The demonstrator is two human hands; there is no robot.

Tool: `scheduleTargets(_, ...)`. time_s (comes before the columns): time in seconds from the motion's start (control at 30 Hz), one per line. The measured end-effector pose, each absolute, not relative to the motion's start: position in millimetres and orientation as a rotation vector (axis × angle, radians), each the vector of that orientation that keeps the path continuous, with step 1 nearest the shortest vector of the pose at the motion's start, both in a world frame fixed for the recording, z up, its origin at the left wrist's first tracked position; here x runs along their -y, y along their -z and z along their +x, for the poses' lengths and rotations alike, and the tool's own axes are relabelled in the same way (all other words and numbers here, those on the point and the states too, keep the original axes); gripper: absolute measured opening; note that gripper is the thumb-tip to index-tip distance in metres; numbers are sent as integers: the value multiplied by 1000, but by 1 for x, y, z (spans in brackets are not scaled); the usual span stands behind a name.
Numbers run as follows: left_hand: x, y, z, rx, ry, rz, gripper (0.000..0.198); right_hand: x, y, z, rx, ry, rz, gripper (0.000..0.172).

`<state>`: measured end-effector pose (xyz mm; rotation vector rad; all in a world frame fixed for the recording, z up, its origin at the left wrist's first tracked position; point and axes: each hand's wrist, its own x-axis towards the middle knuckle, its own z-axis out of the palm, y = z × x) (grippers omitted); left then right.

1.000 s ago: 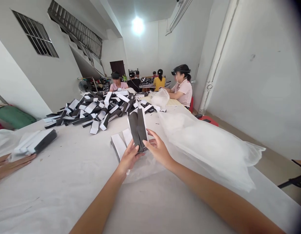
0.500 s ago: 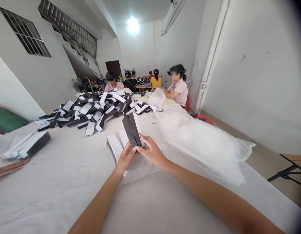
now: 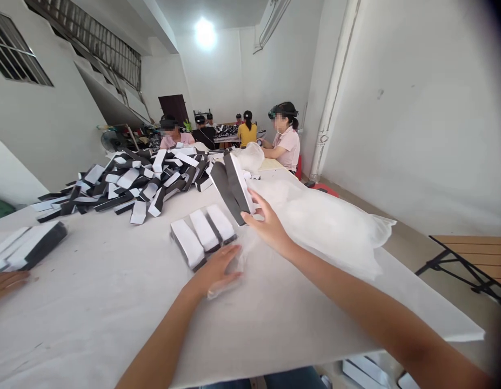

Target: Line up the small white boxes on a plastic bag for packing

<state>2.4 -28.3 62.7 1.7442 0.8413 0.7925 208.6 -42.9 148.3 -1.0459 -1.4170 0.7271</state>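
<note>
My right hand (image 3: 267,227) grips the lower end of two long black-and-white flat pieces (image 3: 234,186) and holds them up, tilted to the left, above the table. My left hand (image 3: 216,270) lies flat with fingers spread on a clear plastic bag (image 3: 229,275) on the white table (image 3: 112,302). Just beyond the left hand three white-topped pieces (image 3: 204,233) lie side by side.
A big heap of black-and-white pieces (image 3: 132,181) covers the table's far left. A large crumpled plastic bag (image 3: 331,221) lies to the right. Another person's hand (image 3: 5,282) and a wrapped bundle (image 3: 25,246) are at the left edge. Several people sit at the far end.
My left hand let go of the two pieces and came down flat onto the plastic bag. My right hand lifted the pieces up and to the right. The view swung right.
</note>
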Motion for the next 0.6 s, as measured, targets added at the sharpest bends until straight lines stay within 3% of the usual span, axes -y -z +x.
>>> scheduleTargets(0.1,27,-56,9,-766,-842,1758,42,64,-153,225,1359,-788,-998,72)
scheduleTargets(0.37,32,-80,17,-789,-1128,1461,11,132,-117,260,1797,-596,-1269,53)
scheduleTargets(0.6,35,-117,17,-944,-1290,1453,26,157,-72,282,2204,-145,-1473,58)
